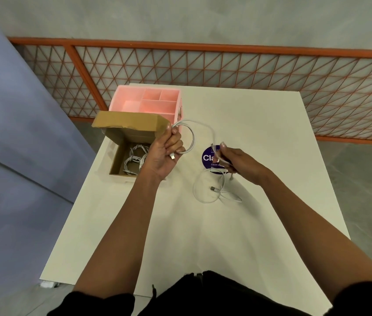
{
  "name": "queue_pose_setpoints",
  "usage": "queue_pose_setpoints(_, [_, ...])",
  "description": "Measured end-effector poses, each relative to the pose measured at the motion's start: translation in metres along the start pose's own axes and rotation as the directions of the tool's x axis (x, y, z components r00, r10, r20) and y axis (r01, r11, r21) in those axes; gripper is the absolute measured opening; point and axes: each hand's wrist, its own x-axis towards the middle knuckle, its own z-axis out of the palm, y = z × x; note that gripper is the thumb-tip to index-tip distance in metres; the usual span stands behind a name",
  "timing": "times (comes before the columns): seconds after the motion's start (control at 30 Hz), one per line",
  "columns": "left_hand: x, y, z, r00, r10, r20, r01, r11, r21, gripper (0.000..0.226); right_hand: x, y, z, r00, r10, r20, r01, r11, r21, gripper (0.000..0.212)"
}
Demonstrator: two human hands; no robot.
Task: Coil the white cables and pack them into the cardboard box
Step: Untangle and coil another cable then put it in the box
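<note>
Since some white coils (pixel 135 158) are already sitting in the box (pixel 117 159), I'd call this partway done, though I can't count how many are in there. One cable (pixel 191 134) is mid-coil, up in the air just right of the box. The left hand (pixel 165 153) is raised with its palm toward the camera and its fingers curled round a loop or two of it. A plug (pixel 173 156) pokes out below the fingers. The right hand (pixel 239 161) is lower and off to the right, over the bench (pixel 271 133), pinching the free run of the cable. It's blurry there, so I can't make out the exact grip. From that hand a tail (pixel 205 197) drops down and lies in a loose loop on the bench with another plug. It looks like the same cable, but I can't swear it isn't a second one. Left to do, my guess: wind in that tail and drop the coil into the box, which sits open at the bench's left edge, flap up.
</note>
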Motion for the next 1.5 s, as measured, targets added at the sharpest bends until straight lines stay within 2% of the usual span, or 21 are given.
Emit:
queue_pose_setpoints(0.07, [-0.001, 0.001, -0.004, 1.0, 0.009, 0.014, -0.008, 0.999, -0.05, 0.036, -0.001, 0.001, -0.005, 1.0, -0.001, -0.025, 0.002, 1.0, 0.014, 0.053])
queue_pose_setpoints(0.17, [-0.002, -0.001, -0.006, 1.0, 0.006, 0.007, -0.005, 0.999, -0.054, 0.039, -0.002, 0.004, -0.006, 0.999, -0.052, 0.012, 0.053, 0.997, -0.063, 0.045])
queue_pose_setpoints(0.3, [-0.004, -0.006, -0.001, 0.999, -0.028, 0.036, 0.025, 0.998, 0.065, 0.037, 0.006, 0.008, 0.002, 0.993, -0.044, 0.112, 0.08, 0.936, -0.342, 0.033])
queue_pose_setpoints(0.43, [-0.003, -0.008, 0.001, 0.998, -0.036, 0.06, 0.026, 0.987, 0.158, 0.041, 0.005, -0.002, 0.015, 0.961, 0.049, 0.274, 0.1, 0.859, -0.502, 0.03])
queue_pose_setpoints(0.53, [-0.002, -0.009, 0.0, 0.998, -0.02, 0.064, 0.005, 0.974, 0.225, 0.041, 0.003, -0.011, 0.019, 0.904, 0.12, 0.41, 0.105, 0.868, -0.485, 0.024])
queue_pose_setpoints(0.63, [-0.003, -0.012, -0.002, 1.0, 0.009, 0.011, -0.012, 0.937, 0.35, 0.039, -0.001, -0.025, 0.014, 0.85, 0.126, 0.511, 0.149, 0.874, -0.462, 0.022])
queue_pose_setpoints(0.8, [-0.005, -0.016, -0.002, 0.998, 0.05, -0.04, -0.024, 0.871, 0.492, 0.036, -0.002, -0.045, 0.005, 0.818, 0.175, 0.548, 0.154, 0.852, -0.501, 0.024])
queue_pose_setpoints(0.93, [-0.005, -0.019, 0.003, 0.997, 0.064, -0.048, -0.031, 0.857, 0.514, 0.035, -0.007, -0.054, 0.006, 0.792, 0.198, 0.578, 0.135, 0.866, -0.482, 0.024])
queue_pose_setpoints(1.1, [-0.005, -0.024, 0.005, 0.993, 0.08, -0.086, -0.026, 0.863, 0.505, 0.033, -0.009, -0.062, 0.009, 0.801, 0.174, 0.572, 0.142, 0.874, -0.464, 0.026])
queue_pose_setpoints(1.3, [-0.006, -0.024, 0.001, 0.992, 0.064, -0.11, 0.014, 0.807, 0.59, 0.032, -0.013, -0.077, -0.001, 0.833, 0.065, 0.549, 0.194, 0.895, -0.401, 0.027])
queue_pose_setpoints(1.4, [-0.006, -0.023, 0.003, 0.992, 0.038, -0.122, 0.041, 0.81, 0.585, 0.032, -0.009, -0.081, -0.01, 0.887, 0.021, 0.462, 0.185, 0.9, -0.395, 0.028])
queue_pose_setpoints(1.5, [-0.008, -0.022, 0.004, 0.991, 0.004, -0.136, 0.071, 0.838, 0.54, 0.032, -0.007, -0.084, -0.021, 0.95, -0.078, 0.302, 0.182, 0.925, -0.334, 0.029])
